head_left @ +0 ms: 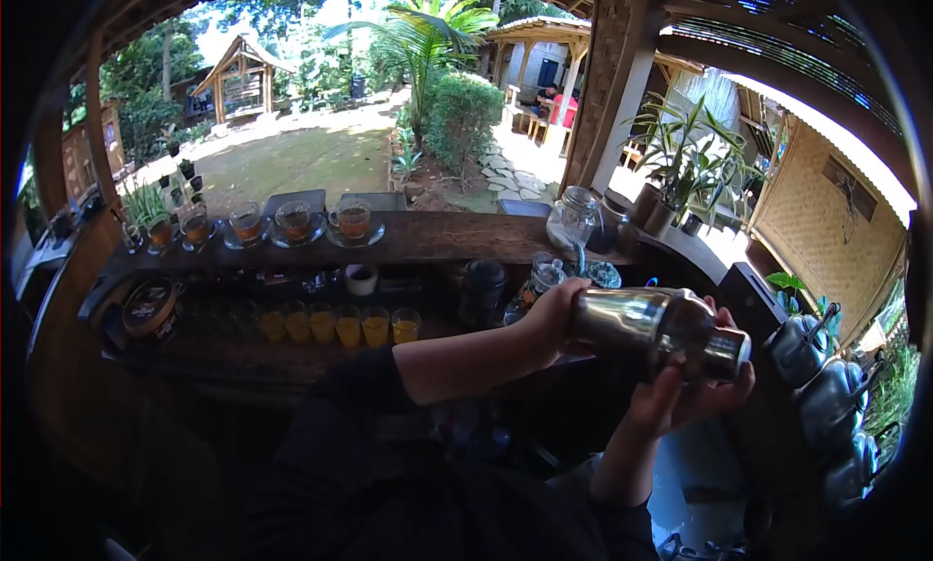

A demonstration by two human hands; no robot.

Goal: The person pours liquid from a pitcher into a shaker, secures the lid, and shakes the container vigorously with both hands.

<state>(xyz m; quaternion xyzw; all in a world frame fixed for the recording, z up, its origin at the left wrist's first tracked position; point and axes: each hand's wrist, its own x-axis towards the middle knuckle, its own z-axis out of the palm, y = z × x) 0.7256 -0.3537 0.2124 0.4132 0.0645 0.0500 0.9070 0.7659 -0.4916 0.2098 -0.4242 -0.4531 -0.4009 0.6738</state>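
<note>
The shaker [627, 318] toward four o'clock was smooth, glossy metal; kettles [831, 396] farther out that way looked like duller metal. The counter [457, 238] at twelve was dark wood, tumblers [348, 326] at eight clear glass, the wall panel [816, 231] at three matt weave.

Shaker [622, 320] right of the glasses [348, 328], cups [293, 221] on counter [466, 238] behind.

The left forearm [476, 364] reaches across the front of the body, rising slightly toward the left hand [559, 316], which is curled in a grip. The right forearm [624, 456] slants steeply upward, the right hand [692, 398] cupped from below, fingers bent upward.
</note>
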